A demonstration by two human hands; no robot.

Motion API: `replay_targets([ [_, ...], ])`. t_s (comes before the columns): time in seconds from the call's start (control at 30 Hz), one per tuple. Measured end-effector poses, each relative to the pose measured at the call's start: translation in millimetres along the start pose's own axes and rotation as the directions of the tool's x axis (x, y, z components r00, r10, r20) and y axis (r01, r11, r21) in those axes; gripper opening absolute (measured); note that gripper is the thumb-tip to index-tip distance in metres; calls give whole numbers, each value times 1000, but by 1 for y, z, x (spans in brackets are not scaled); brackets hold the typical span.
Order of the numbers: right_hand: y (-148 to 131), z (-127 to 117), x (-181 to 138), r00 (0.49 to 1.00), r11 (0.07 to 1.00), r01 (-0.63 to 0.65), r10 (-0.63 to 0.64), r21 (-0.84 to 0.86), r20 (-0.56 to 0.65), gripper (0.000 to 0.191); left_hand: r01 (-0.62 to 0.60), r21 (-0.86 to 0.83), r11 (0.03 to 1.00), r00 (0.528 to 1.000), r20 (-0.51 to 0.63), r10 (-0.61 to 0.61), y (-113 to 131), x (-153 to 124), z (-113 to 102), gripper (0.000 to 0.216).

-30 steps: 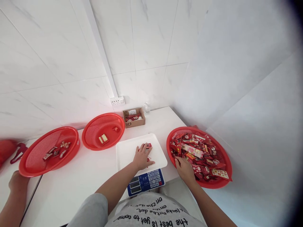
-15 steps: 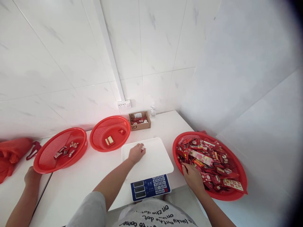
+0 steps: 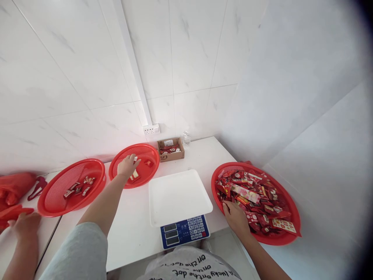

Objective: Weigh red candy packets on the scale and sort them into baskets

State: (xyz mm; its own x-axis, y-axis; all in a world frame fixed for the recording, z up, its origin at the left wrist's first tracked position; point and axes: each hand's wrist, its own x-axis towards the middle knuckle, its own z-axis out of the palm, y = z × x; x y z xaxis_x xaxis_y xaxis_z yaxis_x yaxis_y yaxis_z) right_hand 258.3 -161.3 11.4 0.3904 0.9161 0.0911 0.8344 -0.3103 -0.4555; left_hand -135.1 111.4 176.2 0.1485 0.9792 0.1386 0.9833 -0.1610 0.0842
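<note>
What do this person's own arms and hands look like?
The left hand and right hand are bare, with no gloves, rings or watch visible. A grey short sleeve covers the left upper arm; both forearms are uncovered. The grey shirt carries black lettering.

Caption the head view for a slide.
Left hand reaches over the middle red basket; right hand rests in the packet-filled basket beside the scale.
</note>
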Motion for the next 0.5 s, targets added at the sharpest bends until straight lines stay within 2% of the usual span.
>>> replay_targets([
  [0.13,0,0,0,1000,1000,10,-10,-19,5,40,-13,22,1000,1000,-5,13,-11,6,-5,46],
  [0.27,0,2,0,1000,1000,15,-15,-11,2,41,-43,-5,999,999,-1,43,-9,3,-1,54],
  [0.4,-2,-1,3,1000,1000,-14,14,-11,11,39,-57,-192,980,998,-34,51,15,-16,24,53],
  [0.5,-3,-9,10,992,996,-69,74,-51,104,39,-161,-399,902,986,-96,134,44,-47,53,49],
])
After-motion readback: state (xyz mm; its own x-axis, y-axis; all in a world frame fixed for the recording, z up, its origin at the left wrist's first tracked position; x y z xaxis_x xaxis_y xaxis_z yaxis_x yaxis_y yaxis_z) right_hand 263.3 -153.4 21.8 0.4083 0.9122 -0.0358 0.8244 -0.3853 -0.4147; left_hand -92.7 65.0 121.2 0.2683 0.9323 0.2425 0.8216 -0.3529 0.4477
